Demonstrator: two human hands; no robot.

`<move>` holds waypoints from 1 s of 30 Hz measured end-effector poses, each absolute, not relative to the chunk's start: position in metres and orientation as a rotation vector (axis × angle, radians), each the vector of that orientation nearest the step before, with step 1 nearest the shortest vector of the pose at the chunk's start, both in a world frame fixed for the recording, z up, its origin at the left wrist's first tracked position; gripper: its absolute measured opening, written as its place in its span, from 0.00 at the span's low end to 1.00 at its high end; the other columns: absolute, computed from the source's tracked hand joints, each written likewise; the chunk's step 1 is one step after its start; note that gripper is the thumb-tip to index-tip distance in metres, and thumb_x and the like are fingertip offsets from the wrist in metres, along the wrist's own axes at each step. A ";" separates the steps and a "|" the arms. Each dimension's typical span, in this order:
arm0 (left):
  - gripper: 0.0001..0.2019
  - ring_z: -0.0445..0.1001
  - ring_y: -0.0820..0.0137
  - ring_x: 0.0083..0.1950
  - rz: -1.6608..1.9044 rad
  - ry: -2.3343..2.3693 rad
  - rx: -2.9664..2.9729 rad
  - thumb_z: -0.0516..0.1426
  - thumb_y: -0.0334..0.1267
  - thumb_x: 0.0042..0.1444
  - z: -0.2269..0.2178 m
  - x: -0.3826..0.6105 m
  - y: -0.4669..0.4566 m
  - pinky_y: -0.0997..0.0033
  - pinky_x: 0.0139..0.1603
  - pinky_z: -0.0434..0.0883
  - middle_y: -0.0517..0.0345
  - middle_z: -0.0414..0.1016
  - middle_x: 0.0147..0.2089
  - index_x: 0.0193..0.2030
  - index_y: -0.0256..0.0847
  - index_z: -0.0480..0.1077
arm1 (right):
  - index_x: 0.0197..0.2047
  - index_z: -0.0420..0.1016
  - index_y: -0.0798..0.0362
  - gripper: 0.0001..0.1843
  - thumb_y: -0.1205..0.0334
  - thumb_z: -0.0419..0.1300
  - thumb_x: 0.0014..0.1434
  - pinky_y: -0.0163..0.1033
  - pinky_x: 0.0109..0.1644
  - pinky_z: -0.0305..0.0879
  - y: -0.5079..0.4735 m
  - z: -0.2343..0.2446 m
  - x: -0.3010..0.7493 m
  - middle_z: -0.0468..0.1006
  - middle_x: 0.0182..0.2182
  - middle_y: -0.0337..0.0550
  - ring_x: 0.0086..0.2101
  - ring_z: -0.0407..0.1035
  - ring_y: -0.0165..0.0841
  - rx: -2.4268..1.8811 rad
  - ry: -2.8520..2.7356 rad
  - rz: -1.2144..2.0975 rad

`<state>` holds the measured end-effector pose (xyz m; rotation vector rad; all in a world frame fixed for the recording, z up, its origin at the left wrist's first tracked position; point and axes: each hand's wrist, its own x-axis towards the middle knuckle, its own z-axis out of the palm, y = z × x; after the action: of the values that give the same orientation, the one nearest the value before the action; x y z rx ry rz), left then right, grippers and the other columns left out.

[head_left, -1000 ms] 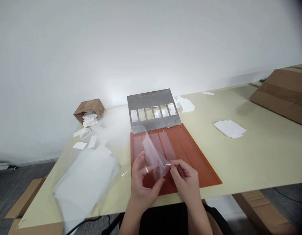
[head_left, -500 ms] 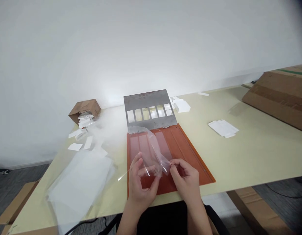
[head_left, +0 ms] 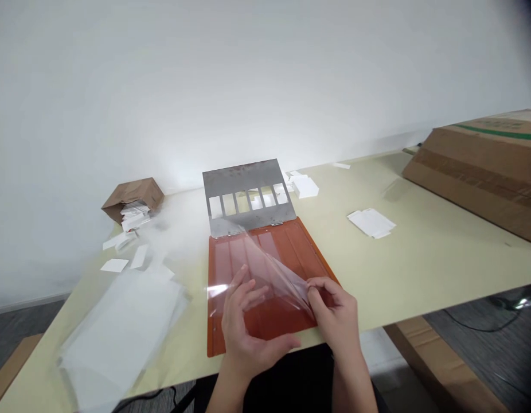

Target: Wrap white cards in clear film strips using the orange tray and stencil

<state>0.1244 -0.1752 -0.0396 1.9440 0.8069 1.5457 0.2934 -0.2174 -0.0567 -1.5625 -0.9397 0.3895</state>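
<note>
Now; right hand (head_left: 334,315) pinches clear film (head_left: 269,269); left hand (head_left: 243,330) against it

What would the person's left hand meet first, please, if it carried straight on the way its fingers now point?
The left hand would probably meet the clear plastic film first, then the orange-red tray beneath it; depth through the film is hard to judge.

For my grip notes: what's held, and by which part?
The right hand pinches clear plastic film near its corner; whether the left hand grips cannot be told.
</note>
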 end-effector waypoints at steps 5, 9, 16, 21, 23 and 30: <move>0.26 0.82 0.59 0.45 1.602 0.884 1.677 0.68 0.46 0.51 -0.038 0.122 -0.174 0.61 0.40 0.83 0.38 0.63 0.67 0.54 0.43 0.68 | 0.30 0.76 0.52 0.09 0.59 0.57 0.56 0.37 0.37 0.70 -0.224 -0.058 0.307 0.80 0.29 0.41 0.31 0.73 0.34 -1.602 -0.929 0.426; 0.18 0.83 0.71 0.35 1.561 1.048 1.447 0.65 0.37 0.55 -0.030 0.123 -0.170 0.70 0.39 0.82 0.39 0.56 0.72 0.51 0.42 0.68 | 0.29 0.76 0.51 0.09 0.58 0.57 0.55 0.37 0.35 0.69 -0.226 -0.056 0.312 0.78 0.26 0.40 0.29 0.72 0.34 -1.642 -0.914 0.393; 0.17 0.80 0.79 0.27 1.600 1.187 1.273 0.66 0.38 0.53 -0.019 0.118 -0.161 0.74 0.35 0.81 0.41 0.58 0.72 0.48 0.42 0.70 | 0.28 0.76 0.51 0.10 0.57 0.56 0.55 0.37 0.32 0.66 -0.229 -0.055 0.316 0.77 0.25 0.39 0.25 0.69 0.33 -1.739 -0.935 0.341; 0.19 0.80 0.78 0.27 1.618 1.250 1.241 0.65 0.35 0.53 -0.012 0.110 -0.157 0.77 0.28 0.79 0.44 0.62 0.70 0.52 0.45 0.70 | 0.27 0.75 0.51 0.11 0.57 0.56 0.55 0.36 0.32 0.65 -0.233 -0.052 0.321 0.76 0.23 0.38 0.25 0.69 0.32 -1.769 -0.941 0.351; 0.20 0.79 0.78 0.27 1.626 1.263 1.240 0.64 0.35 0.53 -0.010 0.108 -0.155 0.79 0.26 0.78 0.45 0.60 0.71 0.52 0.46 0.70 | 0.26 0.75 0.51 0.11 0.57 0.56 0.54 0.36 0.32 0.65 -0.235 -0.051 0.323 0.76 0.23 0.38 0.26 0.69 0.32 -1.776 -0.947 0.328; 0.21 0.80 0.78 0.29 1.576 1.230 1.225 0.66 0.35 0.52 -0.008 0.119 -0.150 0.80 0.28 0.77 0.47 0.57 0.73 0.53 0.47 0.70 | 0.27 0.76 0.51 0.13 0.56 0.54 0.54 0.42 0.40 0.64 -0.237 -0.058 0.326 0.80 0.28 0.43 0.31 0.71 0.38 -1.918 -0.985 0.156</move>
<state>0.1192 -0.1498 -0.0084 1.2247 1.2303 1.5756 0.3259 -0.2373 -0.0580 -1.9184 -0.9847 0.1565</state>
